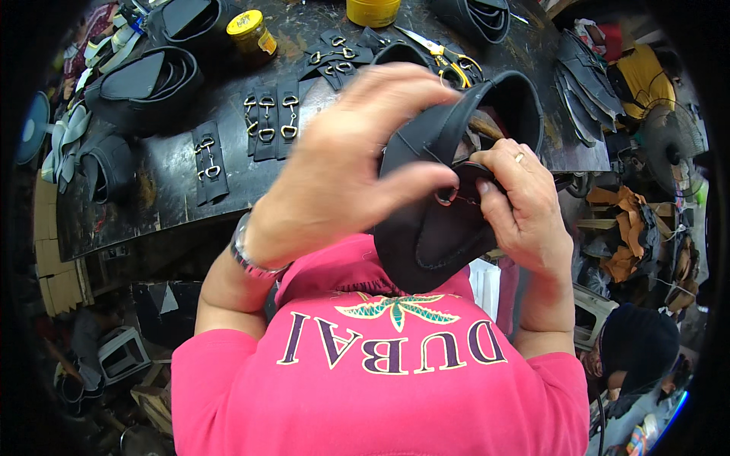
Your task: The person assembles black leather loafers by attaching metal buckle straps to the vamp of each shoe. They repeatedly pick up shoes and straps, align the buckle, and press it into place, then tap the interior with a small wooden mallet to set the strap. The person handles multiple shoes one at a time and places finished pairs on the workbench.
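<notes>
In front of my chest is a black shoe upper (456, 235), tilted, with its inner opening facing me. My right hand (525, 201) pinches its edge between thumb and fingers, beside a small metal horsebit ornament (446, 199). Blurred by motion, my left hand (346, 156) reaches over the upper from the left. Its thumb stretches toward the ornament and its fingers are apart from the thumb; whether the fingertips touch the upper is unclear. Several black straps with metal horsebits (289, 125) lie on the dark table (163, 205) beyond my left hand.
Yellow-handled scissors (437, 53), a yellow-lidded jar (251, 34) and a yellow tub (372, 11) stand or lie farther back. Coiled black pieces (144, 83) occupy the left side. Stacked black pieces (585, 91) lie at the right edge, near a fan (673, 144).
</notes>
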`<state>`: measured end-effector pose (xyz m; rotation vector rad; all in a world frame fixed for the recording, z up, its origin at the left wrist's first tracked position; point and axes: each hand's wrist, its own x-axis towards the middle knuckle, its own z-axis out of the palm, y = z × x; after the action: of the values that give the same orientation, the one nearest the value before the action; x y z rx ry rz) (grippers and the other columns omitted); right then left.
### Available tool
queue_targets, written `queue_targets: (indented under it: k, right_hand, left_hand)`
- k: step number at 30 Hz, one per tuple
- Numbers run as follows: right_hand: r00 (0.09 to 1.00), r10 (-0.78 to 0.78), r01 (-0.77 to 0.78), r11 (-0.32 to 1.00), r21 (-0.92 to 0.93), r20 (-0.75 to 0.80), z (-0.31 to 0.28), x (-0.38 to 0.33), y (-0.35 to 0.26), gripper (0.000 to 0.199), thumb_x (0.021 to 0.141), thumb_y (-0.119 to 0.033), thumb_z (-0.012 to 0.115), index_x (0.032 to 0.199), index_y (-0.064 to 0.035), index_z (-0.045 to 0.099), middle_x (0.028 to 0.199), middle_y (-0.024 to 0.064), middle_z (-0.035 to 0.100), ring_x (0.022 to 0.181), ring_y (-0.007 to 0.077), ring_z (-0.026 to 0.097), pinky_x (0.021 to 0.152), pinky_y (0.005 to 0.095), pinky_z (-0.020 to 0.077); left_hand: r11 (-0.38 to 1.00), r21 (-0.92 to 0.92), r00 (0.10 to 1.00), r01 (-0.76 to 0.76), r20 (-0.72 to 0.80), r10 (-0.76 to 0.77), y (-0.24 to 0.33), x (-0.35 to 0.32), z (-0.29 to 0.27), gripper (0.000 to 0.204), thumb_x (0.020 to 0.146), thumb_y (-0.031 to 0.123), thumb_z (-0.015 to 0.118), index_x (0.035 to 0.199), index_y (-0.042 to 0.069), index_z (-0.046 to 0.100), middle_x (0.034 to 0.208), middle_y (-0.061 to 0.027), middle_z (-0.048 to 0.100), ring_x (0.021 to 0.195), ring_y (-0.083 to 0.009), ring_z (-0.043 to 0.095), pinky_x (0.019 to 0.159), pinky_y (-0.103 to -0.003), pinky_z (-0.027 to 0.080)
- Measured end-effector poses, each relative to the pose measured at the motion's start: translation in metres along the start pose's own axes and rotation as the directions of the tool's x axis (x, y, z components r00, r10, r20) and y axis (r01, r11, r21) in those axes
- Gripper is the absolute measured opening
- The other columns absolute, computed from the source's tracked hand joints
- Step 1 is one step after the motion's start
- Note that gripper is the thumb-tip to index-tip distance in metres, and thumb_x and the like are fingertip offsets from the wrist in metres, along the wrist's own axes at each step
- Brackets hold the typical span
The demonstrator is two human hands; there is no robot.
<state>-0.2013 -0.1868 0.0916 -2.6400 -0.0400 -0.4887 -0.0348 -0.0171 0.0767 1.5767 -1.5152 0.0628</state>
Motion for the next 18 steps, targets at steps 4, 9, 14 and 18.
queue_targets:
  k: [4, 9, 14, 18]
  right_hand:
    - [0.986, -0.028, 0.041, 0.996, 0.073, -0.167, 0.01, -0.004, -0.01, 0.04, 0.072, 0.013, 0.064, 0.11, 0.0036, 0.059, 0.1, 0.0169, 0.062, 0.101, 0.0314, 0.059, 0.093, 0.0369, 0.045]
    - [0.643, 0.095, -0.089, 0.995, 0.049, -0.76, 0.011, -0.038, 0.007, 0.067, 0.077, 0.005, 0.074, 0.136, -0.0018, 0.044, 0.123, 0.0129, 0.056, 0.117, 0.0266, 0.054, 0.098, 0.0391, 0.0439]
    - [0.665, 0.721, -0.077, -0.194, 0.978, 0.196, 0.025, -0.07, 0.018, 0.062, 0.086, -0.012, 0.071, 0.138, 0.0017, 0.041, 0.127, 0.0134, 0.058, 0.117, 0.0241, 0.058, 0.103, 0.0397, 0.0444]
    - [0.758, 0.613, -0.032, -0.304, 0.952, 0.221, 0.04, -0.072, 0.017, 0.05, 0.083, -0.008, 0.075, 0.128, 0.0013, 0.055, 0.118, 0.0122, 0.065, 0.105, 0.0225, 0.065, 0.095, 0.036, 0.0511]
  left_hand:
    - [0.982, -0.115, 0.917, 0.149, 0.388, -0.093, 0.01, 0.026, 0.023, 0.063, 0.075, 0.009, 0.076, 0.134, 0.008, 0.054, 0.116, -0.0154, 0.064, 0.1, -0.0319, 0.06, 0.093, -0.035, 0.046]
    - [0.984, -0.062, 0.864, 0.169, 0.489, -0.117, 0.011, 0.032, 0.012, 0.043, 0.079, 0.026, 0.076, 0.118, 0.011, 0.066, 0.096, -0.0086, 0.069, 0.09, -0.0282, 0.06, 0.086, -0.035, 0.043]
    - [0.985, -0.105, 0.92, 0.135, 0.383, -0.085, 0.011, 0.032, 0.015, 0.033, 0.074, 0.026, 0.078, 0.098, 0.003, 0.073, 0.089, -0.015, 0.069, 0.084, -0.0323, 0.066, 0.078, -0.038, 0.05]
    - [0.975, -0.171, 0.939, 0.144, 0.334, -0.08, 0.006, 0.03, 0.023, 0.031, 0.074, 0.023, 0.079, 0.095, 0.001, 0.073, 0.086, -0.0183, 0.07, 0.082, -0.0334, 0.068, 0.074, -0.037, 0.053]
